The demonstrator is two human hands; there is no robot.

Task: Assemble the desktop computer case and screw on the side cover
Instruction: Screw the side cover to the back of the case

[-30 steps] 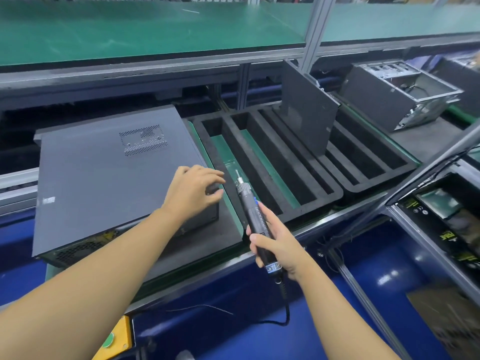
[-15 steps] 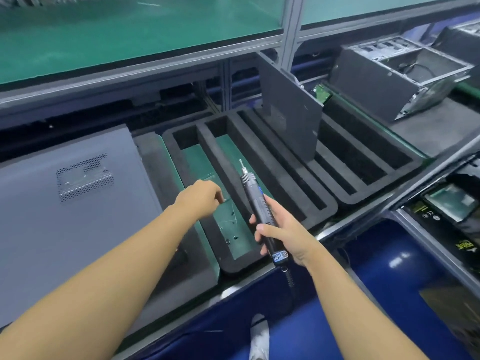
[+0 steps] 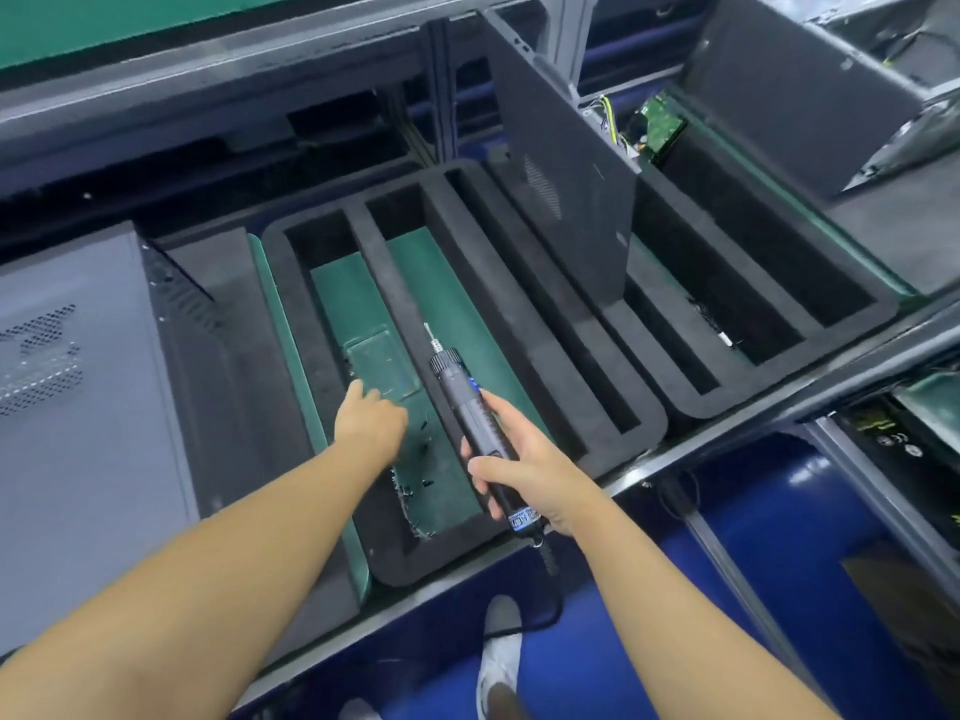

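- Two hands work in the lower middle of the frame, over a black foam tray (image 3: 400, 561) divided into long compartments.
- The left hand (image 3: 371, 423) reaches down into the tray's left compartment. Its fingers are bent downward and the tips are hidden, so I cannot tell whether they pinch anything.
- Small black screws (image 3: 426, 449) lie scattered on the green mat (image 3: 441, 283) that forms the compartment floor, just beside and below that hand.
- A clear plastic sheet (image 3: 382, 363) lies flat on the mat just above the left hand.
- The right hand (image 3: 524, 475) has its fingers wrapped around the barrel of a black electric screwdriver (image 3: 460, 392), whose bit points toward the top of the frame, over the foam divider.
- The closed computer case (image 3: 78, 433), grey with a vent grille on its upper face, lies flat at the left edge of the frame, well apart from both hands.
- A dark side panel (image 3: 566, 200) stands on edge at upper centre, in a second foam tray (image 3: 779, 366) to the right.
- Another case (image 3: 805, 80), open, sits at the upper right.
- A white shoe (image 3: 498, 662) shows at the bottom, on the blue floor.
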